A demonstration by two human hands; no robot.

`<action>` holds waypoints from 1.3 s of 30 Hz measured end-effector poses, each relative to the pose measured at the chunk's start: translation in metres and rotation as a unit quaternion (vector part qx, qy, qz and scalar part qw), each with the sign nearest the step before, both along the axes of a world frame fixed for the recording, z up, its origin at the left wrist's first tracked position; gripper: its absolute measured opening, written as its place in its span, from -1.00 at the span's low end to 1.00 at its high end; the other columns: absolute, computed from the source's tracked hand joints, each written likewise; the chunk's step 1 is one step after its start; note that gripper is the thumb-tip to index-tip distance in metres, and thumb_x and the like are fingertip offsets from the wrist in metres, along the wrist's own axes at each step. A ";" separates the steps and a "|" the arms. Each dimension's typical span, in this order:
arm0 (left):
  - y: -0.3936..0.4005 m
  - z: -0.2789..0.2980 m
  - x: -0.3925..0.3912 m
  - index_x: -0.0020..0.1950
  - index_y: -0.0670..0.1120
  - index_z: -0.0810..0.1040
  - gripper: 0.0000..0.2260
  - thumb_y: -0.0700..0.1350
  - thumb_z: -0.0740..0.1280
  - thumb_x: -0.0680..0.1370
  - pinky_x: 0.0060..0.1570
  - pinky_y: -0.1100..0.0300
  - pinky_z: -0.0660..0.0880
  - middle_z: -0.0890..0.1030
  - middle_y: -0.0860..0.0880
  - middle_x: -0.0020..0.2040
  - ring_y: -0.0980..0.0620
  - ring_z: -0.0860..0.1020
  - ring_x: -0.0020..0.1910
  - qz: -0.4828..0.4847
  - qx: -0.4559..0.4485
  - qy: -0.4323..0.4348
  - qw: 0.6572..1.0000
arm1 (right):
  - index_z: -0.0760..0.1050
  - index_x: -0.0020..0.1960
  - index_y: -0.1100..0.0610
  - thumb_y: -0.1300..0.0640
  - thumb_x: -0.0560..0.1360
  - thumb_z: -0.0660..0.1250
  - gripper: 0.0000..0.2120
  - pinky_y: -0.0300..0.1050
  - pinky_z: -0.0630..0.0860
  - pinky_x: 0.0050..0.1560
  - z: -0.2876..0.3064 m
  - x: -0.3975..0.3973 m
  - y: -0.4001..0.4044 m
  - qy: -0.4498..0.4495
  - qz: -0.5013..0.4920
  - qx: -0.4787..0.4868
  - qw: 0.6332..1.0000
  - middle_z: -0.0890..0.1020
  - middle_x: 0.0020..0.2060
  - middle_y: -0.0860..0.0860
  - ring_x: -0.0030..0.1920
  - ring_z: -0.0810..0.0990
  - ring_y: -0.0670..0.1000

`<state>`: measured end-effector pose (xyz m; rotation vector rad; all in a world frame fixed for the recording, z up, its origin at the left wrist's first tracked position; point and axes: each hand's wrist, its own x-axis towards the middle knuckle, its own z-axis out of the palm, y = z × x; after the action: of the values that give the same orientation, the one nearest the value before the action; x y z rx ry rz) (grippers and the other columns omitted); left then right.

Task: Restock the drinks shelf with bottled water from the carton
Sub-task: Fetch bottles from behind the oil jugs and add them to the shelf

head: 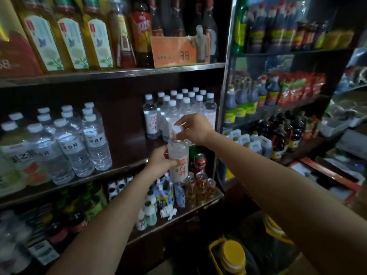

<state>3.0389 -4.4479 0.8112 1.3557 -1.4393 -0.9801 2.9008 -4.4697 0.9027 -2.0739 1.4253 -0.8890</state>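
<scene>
A clear water bottle (pixel 178 161) with a white cap and red lettering is held upright in front of the middle shelf (pixel 127 165). My left hand (pixel 158 159) grips its body from the left. My right hand (pixel 193 127) pinches the cap from above. Behind it, at the shelf's right end, stands a group of several matching small water bottles (pixel 178 110). No carton shows in this view.
Several larger water bottles (pixel 75 141) stand at the shelf's left. Oil and wine bottles fill the top shelf (pixel 111 73). Cans (pixel 200 183) and small milk bottles sit below. A sauce rack (pixel 268 108) stands to the right, a yellow-capped jug (pixel 232 257) near the floor.
</scene>
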 end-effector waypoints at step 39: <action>-0.224 -0.004 0.085 0.14 -0.16 0.59 -0.57 -0.10 0.57 0.32 -0.03 0.08 0.58 0.52 -0.08 0.07 -0.02 0.59 -0.02 0.197 -0.085 -0.191 0.958 | 0.53 0.01 0.14 0.00 0.50 0.33 -0.78 0.01 0.22 0.20 0.017 0.109 -0.246 0.357 0.046 -0.247 0.900 0.61 0.03 0.13 0.16 0.45 0.17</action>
<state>3.1234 -4.6716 0.8071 1.6792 -1.4102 -0.3387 3.0102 -4.7154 0.9196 -3.0452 1.5146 -0.4851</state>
